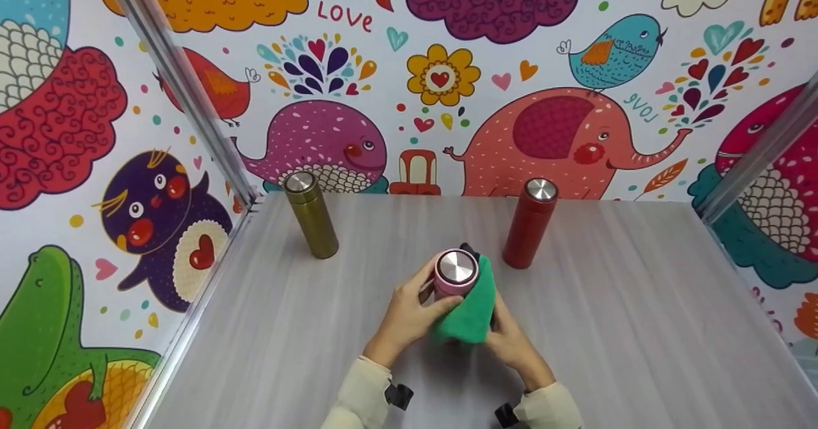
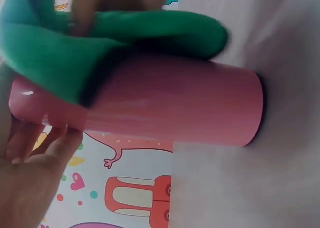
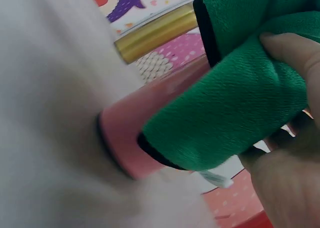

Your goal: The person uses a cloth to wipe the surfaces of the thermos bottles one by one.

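Observation:
A pink thermos flask (image 1: 456, 269) with a silver-topped lid is near the middle of the table; its pink body (image 2: 180, 103) shows in the left wrist view. My left hand (image 1: 409, 311) grips it round its upper part, thumb at the front. A green cloth (image 1: 471, 311) with a dark edge is draped over the flask's right side. My right hand (image 1: 510, 336) holds this cloth against the flask, its thumb pressing the fabric (image 3: 215, 108) in the right wrist view. Most of the right fingers are hidden behind the cloth in the head view.
An olive-gold flask (image 1: 313, 218) stands at the back left of the grey table (image 1: 268, 352). A red flask (image 1: 530, 224) stands at the back right, close beyond the right hand. Walls with cartoon animals (image 1: 537, 141) and metal corner strips (image 1: 185, 84) bound the table.

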Demonstrator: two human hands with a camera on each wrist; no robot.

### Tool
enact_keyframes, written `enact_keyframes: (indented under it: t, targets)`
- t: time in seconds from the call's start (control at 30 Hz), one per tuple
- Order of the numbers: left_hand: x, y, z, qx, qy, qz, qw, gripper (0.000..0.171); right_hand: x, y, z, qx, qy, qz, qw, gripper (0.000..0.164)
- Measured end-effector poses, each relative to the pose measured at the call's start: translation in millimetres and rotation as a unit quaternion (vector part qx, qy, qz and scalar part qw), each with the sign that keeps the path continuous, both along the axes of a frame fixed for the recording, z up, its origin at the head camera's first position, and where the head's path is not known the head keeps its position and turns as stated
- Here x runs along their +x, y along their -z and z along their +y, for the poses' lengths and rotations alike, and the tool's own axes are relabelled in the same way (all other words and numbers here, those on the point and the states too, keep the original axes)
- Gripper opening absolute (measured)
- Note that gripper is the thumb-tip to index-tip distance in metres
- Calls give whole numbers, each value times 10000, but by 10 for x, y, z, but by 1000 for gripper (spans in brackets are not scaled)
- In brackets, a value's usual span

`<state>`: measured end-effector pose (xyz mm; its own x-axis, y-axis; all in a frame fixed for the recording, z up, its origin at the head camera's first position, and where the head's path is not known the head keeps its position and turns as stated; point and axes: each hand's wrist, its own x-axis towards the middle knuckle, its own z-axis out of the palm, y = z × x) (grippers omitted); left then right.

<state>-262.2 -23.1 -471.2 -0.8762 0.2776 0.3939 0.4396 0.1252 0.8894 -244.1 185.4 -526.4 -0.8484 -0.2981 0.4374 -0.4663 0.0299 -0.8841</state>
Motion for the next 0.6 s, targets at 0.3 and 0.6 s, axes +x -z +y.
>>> enact_keyframes:
  t: [0.3,0.6]
  targets:
    - [30,-12,-58,-135,-70,-245,9996,80,74,128,-45,707,154,-1089,9914,87]
    - [-18,-34,-45,-14,78,-219,9997,71,29,-33,-26,452,545,-484,9963,76]
